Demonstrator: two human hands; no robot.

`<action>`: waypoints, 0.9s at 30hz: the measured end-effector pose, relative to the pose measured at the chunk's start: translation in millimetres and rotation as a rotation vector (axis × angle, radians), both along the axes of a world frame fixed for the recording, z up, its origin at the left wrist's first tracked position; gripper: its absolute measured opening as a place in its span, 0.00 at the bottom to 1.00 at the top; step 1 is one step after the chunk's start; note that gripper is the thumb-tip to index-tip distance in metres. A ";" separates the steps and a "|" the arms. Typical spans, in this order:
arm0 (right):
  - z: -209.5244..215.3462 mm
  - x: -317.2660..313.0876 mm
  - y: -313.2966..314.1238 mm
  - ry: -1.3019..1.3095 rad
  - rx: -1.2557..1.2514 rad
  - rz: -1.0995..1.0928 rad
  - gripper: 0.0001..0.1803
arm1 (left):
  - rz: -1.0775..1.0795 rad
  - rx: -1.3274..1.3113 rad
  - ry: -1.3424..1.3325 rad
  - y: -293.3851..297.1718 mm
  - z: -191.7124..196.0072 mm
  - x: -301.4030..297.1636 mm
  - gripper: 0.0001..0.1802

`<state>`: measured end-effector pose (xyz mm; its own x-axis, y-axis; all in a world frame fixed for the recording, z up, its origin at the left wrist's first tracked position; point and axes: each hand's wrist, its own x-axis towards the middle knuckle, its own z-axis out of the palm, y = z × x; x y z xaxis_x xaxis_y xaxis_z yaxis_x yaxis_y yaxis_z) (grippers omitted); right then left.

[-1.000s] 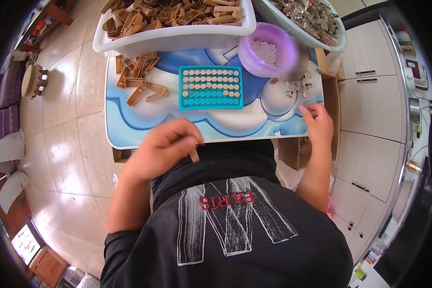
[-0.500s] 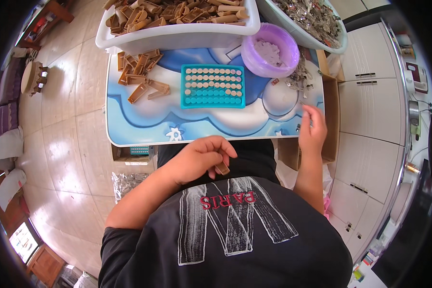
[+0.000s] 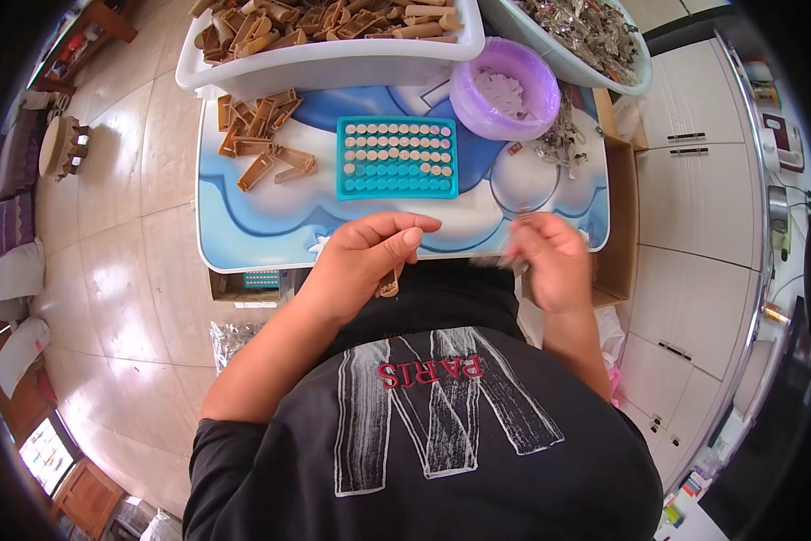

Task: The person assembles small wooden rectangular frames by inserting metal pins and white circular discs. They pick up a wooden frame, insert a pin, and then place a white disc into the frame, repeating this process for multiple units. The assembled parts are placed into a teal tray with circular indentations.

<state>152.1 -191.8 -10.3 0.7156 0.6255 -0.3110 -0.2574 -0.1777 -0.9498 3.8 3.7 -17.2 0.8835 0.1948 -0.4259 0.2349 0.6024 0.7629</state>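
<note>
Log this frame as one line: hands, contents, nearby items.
left hand: holds tan clip piece | right hand: blurred, small metal part, unclear | teal tray: partly filled | purple bowl

The scene is evenly and brightly lit by soft daylight, and only faint shadows are cast. Mild glare is seen on the floor tiles (image 3: 144, 270). The right hand (image 3: 549, 261) is smeared by motion blur. Straight edges are bent toward the dark, vignetted rim.
</note>
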 end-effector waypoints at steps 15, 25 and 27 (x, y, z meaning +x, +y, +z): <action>-5.1 -40.7 61.0 -0.653 0.079 0.232 0.08 | 0.052 -0.155 0.046 7.5 -8.9 -6.4 0.12; -5.9 -38.6 62.5 -0.892 0.120 0.284 0.07 | 0.132 -0.086 0.068 2.0 -9.3 -4.2 0.12; -3.6 -35.3 63.7 -0.891 0.133 0.246 0.07 | 0.176 -0.067 0.087 -1.9 -4.8 -1.2 0.11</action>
<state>116.8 -128.1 -14.0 0.4982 0.7823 0.3738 0.6063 -0.0062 -0.7952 2.6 1.9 -21.9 0.7975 0.3116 -0.5166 0.1847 0.6890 0.7008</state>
